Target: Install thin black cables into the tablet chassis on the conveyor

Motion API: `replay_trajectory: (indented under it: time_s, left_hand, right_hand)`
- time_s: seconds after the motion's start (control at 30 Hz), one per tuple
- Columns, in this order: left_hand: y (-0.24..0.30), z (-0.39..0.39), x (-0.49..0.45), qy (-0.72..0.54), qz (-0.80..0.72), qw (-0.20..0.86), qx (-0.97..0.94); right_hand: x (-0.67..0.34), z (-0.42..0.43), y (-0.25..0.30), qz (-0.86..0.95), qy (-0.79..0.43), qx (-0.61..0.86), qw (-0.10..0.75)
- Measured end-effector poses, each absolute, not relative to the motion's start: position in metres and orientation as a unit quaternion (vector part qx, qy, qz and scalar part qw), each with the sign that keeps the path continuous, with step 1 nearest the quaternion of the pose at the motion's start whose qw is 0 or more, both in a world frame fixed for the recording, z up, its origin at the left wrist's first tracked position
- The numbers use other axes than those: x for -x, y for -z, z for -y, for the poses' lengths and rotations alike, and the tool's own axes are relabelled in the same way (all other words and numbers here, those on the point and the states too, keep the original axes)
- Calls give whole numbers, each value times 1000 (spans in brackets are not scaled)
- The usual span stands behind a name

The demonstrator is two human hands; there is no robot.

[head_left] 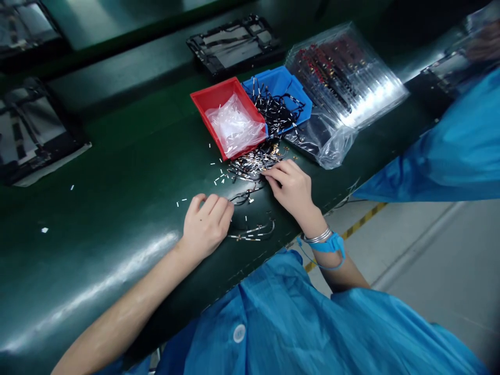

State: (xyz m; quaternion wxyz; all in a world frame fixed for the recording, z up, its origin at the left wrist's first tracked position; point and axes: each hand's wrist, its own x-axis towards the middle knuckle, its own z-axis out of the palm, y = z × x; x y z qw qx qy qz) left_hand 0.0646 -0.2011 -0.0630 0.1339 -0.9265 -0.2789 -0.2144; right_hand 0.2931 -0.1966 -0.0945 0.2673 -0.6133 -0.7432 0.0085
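My left hand (207, 221) rests on the dark green bench (117, 172), fingers curled, their tips at the end of a thin black cable (244, 197). My right hand (291, 185) lies to its right, fingers bent and pressed down at the edge of a heap of small cables with metal ends (253, 161). Whether either hand pinches a cable is hidden by the fingers. A few finished-looking cables (253, 233) lie near the bench edge between my wrists. My right wrist wears a blue strap and metal bangles (326, 239).
A red bin (213, 99) holds a clear plastic bag; a blue bin (287, 83) beside it holds black cables. A clear bag of parts trays (344, 83) lies to the right. Black device frames (234, 44) sit on the conveyor. A co-worker's blue sleeve (449, 151) is at right.
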Motion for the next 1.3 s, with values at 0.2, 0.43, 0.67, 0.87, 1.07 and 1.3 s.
replay_trajectory:
  time_s: [0.2,0.43,0.67,0.87,1.07,1.3]
  left_hand:
    - [73,207,-64,207,234,102,944]
    - [70,207,-75,196,269,49,942]
    - [73,198,-82,171,289,32,941]
    - [74,200,-81,198,272,55,940]
    - [71,200,-78,211,336,-65,916]
    - [68,201,-80,207,297,-65,930]
  right_hand:
    - [-289,193,89,738,-15,629,246]
    - [-274,232,64,761,-16,608,228]
    - [-248,248,66,776,-15,621,108]
    - [-255,242,65,791,33,605,85]
    - [-268,236,55,824,-35,558,90]
    - [-287,216,46,810,-152,566,-5]
